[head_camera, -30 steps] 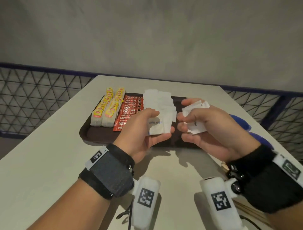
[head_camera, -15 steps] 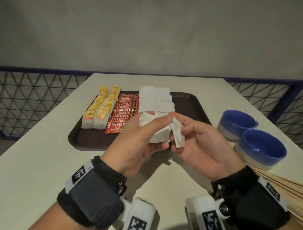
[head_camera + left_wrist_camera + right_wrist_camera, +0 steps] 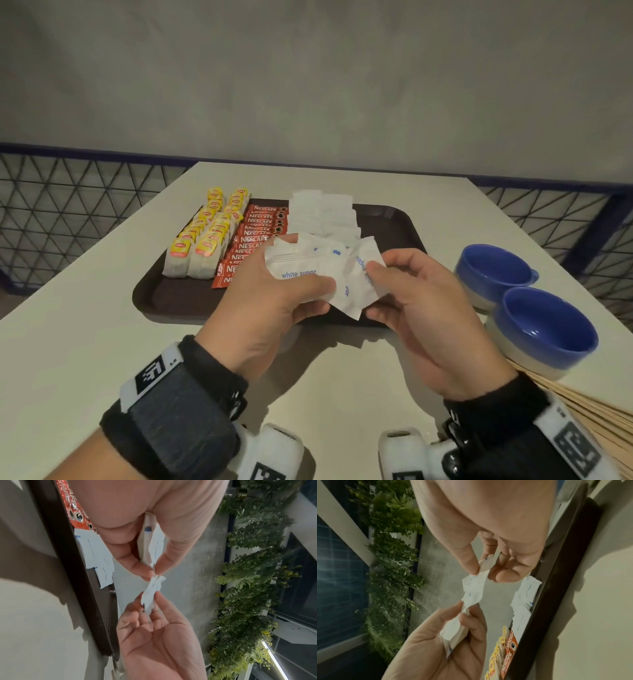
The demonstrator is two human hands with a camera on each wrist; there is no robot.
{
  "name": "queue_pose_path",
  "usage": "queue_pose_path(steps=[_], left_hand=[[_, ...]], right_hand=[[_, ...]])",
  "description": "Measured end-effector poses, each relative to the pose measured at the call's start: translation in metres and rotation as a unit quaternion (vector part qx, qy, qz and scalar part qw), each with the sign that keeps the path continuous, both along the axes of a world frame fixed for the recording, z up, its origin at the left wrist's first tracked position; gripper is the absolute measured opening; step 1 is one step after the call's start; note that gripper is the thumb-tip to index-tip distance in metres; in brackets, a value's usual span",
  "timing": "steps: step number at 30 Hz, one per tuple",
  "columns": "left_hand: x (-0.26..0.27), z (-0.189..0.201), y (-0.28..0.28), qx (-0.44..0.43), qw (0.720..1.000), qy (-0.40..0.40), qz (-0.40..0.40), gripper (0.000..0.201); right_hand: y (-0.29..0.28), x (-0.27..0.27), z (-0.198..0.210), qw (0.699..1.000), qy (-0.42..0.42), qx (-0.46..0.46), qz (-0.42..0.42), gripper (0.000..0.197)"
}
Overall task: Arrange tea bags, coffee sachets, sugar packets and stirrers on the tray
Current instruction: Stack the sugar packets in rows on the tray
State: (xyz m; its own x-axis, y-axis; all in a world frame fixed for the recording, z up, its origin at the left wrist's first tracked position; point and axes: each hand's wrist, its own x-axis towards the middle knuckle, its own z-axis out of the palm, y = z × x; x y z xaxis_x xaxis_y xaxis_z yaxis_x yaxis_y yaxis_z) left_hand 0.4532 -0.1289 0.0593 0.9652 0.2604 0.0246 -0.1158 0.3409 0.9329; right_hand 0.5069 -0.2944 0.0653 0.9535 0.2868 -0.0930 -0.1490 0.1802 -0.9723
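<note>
My left hand (image 3: 274, 301) grips a small bundle of white sugar packets (image 3: 301, 267) just above the near edge of the dark brown tray (image 3: 164, 301). My right hand (image 3: 404, 294) pinches one sugar packet (image 3: 363, 277) at the right side of that bundle. In the left wrist view the left fingertips (image 3: 145, 570) clamp the packets' edges. In the right wrist view the right thumb and fingers (image 3: 501, 574) pinch a packet corner. On the tray lie two rows of yellow-tagged tea bags (image 3: 205, 240), a row of red coffee sachets (image 3: 257, 226) and laid-out sugar packets (image 3: 325, 212).
Two blue bowls (image 3: 493, 270) (image 3: 544, 329) stand on the white table right of the tray. A pile of wooden stirrers (image 3: 589, 421) lies at the near right edge. A mesh railing (image 3: 68, 205) runs behind the table. The tray's right part (image 3: 394, 233) is bare.
A second ago each hand held its own packets apart over the tray. The hands have come together nearer to me, and the right fingers now pinch a packet beside the left hand's bundle.
</note>
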Motion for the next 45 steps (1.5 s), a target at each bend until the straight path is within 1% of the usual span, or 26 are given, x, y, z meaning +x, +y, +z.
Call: queue_pose_path(steps=[1, 2, 5, 8, 10, 11, 14, 17, 21, 24, 26, 32, 35, 37, 41, 45], left_hand=[[0.000, 0.001, 0.000, -0.003, 1.000, -0.002, 0.005, 0.058], [0.000, 0.001, 0.000, -0.004, 1.000, -0.004, 0.007, 0.057], [-0.001, 0.002, -0.001, -0.006, 1.000, -0.007, 0.009, 0.057], [-0.001, 0.001, 0.000, -0.006, 1.000, -0.005, 0.006, 0.060], [0.000, 0.000, 0.001, -0.013, 1.000, -0.003, 0.008, 0.062], [0.001, 0.000, 0.001, -0.019, 1.000, -0.003, 0.010, 0.063], [0.002, -0.001, 0.002, -0.033, 0.999, -0.004, 0.013, 0.065], [0.002, -0.002, 0.001, -0.044, 0.999, -0.009, 0.005, 0.065], [0.001, -0.002, -0.001, -0.053, 0.998, -0.016, -0.008, 0.063], [0.001, -0.001, -0.002, -0.053, 0.998, -0.022, -0.014, 0.057], [0.001, -0.001, -0.001, -0.054, 0.998, -0.023, -0.009, 0.058], [0.001, -0.003, -0.002, -0.052, 0.998, -0.025, -0.006, 0.061], [0.000, -0.002, -0.006, -0.049, 0.998, -0.027, -0.005, 0.052], [0.000, -0.002, -0.008, -0.044, 0.999, -0.026, 0.001, 0.046], [0.001, -0.004, -0.008, -0.031, 0.999, -0.019, 0.013, 0.047], [0.001, -0.003, -0.005, -0.030, 0.999, -0.027, 0.025, 0.055]], right_hand=[[-0.002, 0.002, 0.000, 1.000, 0.009, -0.008, -0.009, 0.003], [-0.004, 0.003, 0.000, 1.000, 0.018, -0.005, -0.012, 0.008], [-0.010, 0.005, 0.005, 0.997, 0.051, 0.054, -0.004, 0.015], [-0.014, 0.003, 0.011, 0.991, 0.065, 0.111, 0.024, 0.033], [-0.015, 0.003, 0.014, 0.988, 0.063, 0.135, 0.038, 0.037], [-0.015, 0.003, 0.015, 0.988, 0.062, 0.138, 0.043, 0.035], [-0.014, 0.003, 0.013, 0.990, 0.069, 0.118, 0.038, 0.024], [-0.014, 0.002, 0.012, 0.991, 0.076, 0.104, 0.025, 0.027], [-0.013, 0.001, 0.014, 0.989, 0.092, 0.116, 0.016, 0.022], [-0.013, 0.001, 0.016, 0.990, 0.090, 0.106, 0.030, 0.029], [-0.013, 0.001, 0.017, 0.991, 0.082, 0.099, 0.048, 0.029], [-0.012, 0.003, 0.011, 0.998, 0.043, -0.016, 0.043, 0.011], [-0.010, 0.000, 0.011, 0.997, 0.025, -0.048, 0.047, 0.006], [-0.010, -0.002, 0.012, 0.996, 0.019, -0.061, 0.058, 0.006], [-0.009, -0.004, 0.012, 0.994, 0.017, -0.077, 0.080, 0.008], [-0.009, -0.003, 0.009, 0.992, -0.003, -0.094, 0.089, 0.026]])
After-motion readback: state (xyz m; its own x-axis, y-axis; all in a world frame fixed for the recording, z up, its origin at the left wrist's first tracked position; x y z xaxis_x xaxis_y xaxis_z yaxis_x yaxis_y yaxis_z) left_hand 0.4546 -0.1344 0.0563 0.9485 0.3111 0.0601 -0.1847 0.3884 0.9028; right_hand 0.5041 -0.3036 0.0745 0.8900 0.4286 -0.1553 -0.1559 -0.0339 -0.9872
